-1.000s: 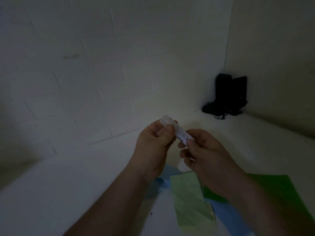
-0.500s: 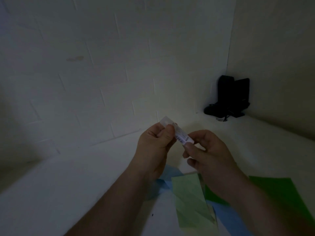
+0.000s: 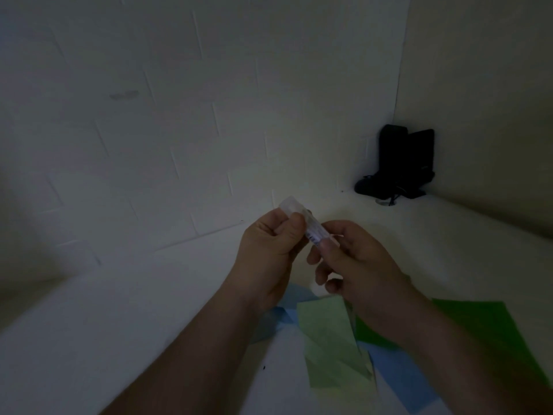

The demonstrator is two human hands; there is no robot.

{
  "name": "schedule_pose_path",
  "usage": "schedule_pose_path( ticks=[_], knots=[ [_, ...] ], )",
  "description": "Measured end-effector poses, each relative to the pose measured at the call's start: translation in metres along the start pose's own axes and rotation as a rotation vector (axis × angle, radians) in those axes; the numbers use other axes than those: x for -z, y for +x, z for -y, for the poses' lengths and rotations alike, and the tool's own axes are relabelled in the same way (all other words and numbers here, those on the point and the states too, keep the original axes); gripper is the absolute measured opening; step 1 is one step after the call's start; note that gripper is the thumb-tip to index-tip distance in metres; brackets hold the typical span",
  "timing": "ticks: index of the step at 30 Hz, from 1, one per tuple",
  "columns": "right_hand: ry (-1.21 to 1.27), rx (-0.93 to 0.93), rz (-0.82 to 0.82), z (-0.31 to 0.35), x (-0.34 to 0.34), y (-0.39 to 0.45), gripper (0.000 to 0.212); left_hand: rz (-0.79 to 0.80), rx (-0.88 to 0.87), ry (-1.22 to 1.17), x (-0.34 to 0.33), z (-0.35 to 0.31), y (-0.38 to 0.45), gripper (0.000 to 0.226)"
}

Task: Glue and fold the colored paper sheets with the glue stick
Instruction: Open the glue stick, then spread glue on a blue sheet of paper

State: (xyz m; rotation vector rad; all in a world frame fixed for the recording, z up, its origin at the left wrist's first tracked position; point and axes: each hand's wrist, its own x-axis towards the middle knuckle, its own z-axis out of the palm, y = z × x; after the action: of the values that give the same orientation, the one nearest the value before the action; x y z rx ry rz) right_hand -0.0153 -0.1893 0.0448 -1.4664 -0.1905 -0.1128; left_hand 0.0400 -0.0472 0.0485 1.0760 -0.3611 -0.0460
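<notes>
White painted brick wall (image 3: 149,130) fills the left and back of the dim scene, meeting a pale worktop (image 3: 89,310) below it. Left of centre, the left hand (image 3: 269,250) is raised above the worktop, its fingers (image 3: 294,229) curled round the upper part of the glue stick (image 3: 302,220); the stick's translucent cap end pokes out above the thumb. The stick slants down to the right, where the right hand (image 3: 356,265) pinches its lower end between thumb and forefinger. Both hands hold it in the air, well above the papers. Under the wrists, a blue sheet (image 3: 398,381) lies flat on the worktop, with a light green folded sheet (image 3: 329,345) lying over it. Just right of that, a dark green sheet (image 3: 493,330) is partly hidden by the right forearm. Far back in the right corner, dark objects (image 3: 401,163) stand against the wall; what they are is unclear.
</notes>
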Motion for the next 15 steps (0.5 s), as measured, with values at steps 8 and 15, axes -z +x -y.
schedule_pose_path(
  ticks=[8, 15],
  knots=[
    [0.328, -0.093, -0.198, 0.007, 0.025, 0.011, 0.028, 0.169, -0.018, 0.978, -0.001, -0.019, -0.012, 0.013],
    [0.367, -0.087, -0.28, 0.013, 0.038, 0.009, 0.025, 0.828, -0.319, 1.752, -0.007, -0.011, -0.085, 0.068]
  ],
)
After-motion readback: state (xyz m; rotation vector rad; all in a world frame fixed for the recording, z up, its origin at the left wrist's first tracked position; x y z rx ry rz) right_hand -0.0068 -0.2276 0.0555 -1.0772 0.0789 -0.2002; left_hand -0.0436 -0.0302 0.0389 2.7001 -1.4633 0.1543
